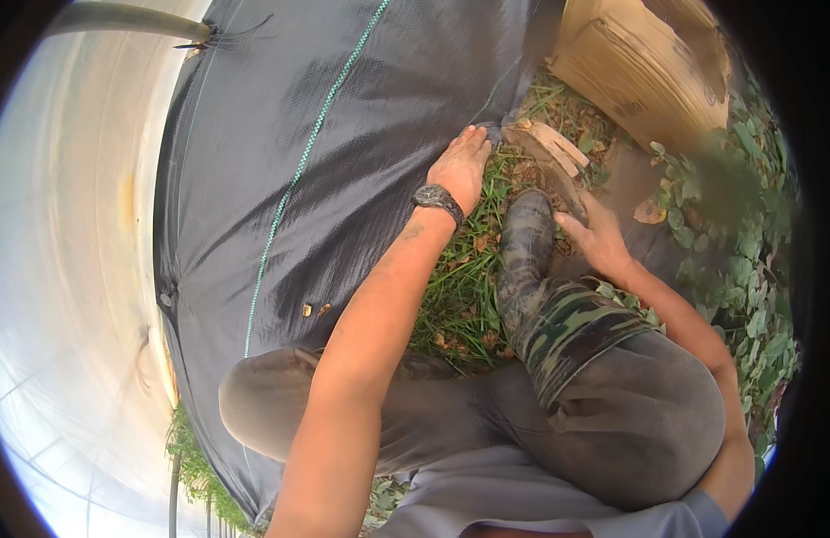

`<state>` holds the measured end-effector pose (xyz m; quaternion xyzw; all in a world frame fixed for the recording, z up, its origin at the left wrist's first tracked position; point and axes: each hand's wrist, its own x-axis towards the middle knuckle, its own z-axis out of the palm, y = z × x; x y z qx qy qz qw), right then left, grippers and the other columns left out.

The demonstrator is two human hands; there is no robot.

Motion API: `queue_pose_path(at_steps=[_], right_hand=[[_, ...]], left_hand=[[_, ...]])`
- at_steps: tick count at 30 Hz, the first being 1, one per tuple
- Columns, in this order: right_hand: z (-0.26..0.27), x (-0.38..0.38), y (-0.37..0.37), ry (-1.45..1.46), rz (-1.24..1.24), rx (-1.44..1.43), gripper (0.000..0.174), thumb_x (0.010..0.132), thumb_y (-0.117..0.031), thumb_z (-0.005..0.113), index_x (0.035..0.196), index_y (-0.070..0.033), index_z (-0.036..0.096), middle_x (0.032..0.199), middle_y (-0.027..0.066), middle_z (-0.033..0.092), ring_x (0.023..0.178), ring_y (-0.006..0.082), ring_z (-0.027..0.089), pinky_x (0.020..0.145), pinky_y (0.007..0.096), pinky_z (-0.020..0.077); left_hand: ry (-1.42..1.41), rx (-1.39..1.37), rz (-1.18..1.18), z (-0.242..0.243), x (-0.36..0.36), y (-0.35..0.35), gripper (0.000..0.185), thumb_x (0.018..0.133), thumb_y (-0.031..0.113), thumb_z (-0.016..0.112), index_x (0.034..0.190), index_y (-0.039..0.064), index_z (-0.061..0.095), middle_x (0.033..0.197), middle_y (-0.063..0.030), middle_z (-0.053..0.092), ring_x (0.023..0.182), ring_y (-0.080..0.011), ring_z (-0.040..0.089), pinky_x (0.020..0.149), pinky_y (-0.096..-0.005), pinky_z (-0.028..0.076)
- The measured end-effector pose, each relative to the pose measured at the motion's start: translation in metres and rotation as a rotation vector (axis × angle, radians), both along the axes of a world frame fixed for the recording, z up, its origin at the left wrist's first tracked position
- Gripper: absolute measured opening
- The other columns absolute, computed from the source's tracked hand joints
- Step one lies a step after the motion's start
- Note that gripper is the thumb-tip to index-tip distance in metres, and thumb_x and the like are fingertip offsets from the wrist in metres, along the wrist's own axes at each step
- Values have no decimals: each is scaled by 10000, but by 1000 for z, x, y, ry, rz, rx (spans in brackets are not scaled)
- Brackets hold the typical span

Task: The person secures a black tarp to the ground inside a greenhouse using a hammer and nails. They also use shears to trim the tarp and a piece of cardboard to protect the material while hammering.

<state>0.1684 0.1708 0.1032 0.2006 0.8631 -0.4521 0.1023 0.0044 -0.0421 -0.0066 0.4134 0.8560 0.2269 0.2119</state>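
My left hand (461, 167), with a watch on its wrist, lies flat on the edge of a black woven ground-cover sheet (253, 134). Its fingertips touch a bunched spot of the sheet's edge, beside the grass. Low at the right, my right hand (598, 232) grips the near end of a muddy wooden stick or tool handle (564, 180). Pale split wood (556, 144) shows at its far part, close to the sheet's edge; its exact kind is unclear. Between my hands stands my dirty camouflage boot (526, 232) on the soil.
A torn cardboard box (647, 81) stands at the upper right. Leafy plants (751, 269) line the right side. Grass with dry leaves (465, 302) borders the sheet. Pale plastic film (72, 202) rises on the left, with a curved pole (132, 20) at the top.
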Motion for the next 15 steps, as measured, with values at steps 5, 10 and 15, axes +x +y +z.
queue_pose_path(at_steps=[5,10,15], right_hand=[[-11,-9,18,-230,-128,-19,534,1077,-474,527,976,50,547,744,210,566,676,333,495,679,455,444],[1,-27,2,60,-131,55,457,1099,-417,506,1045,33,558,782,236,604,701,408,572,662,471,462],[-25,-52,26,-275,13,256,539,1085,-459,512,1090,75,589,873,345,650,874,548,627,766,565,478]], left_hand=[[59,-1,-1,-3,9,6,525,994,26,426,1516,13,482,1664,-137,366,1559,-279,305,1288,-383,271],[78,-81,-22,-3,6,0,526,1029,68,410,1553,30,440,1694,-121,310,1574,-264,270,1300,-367,237],[49,20,-10,-5,6,8,525,969,4,477,1493,12,510,1655,-158,377,1548,-299,324,1278,-386,286]])
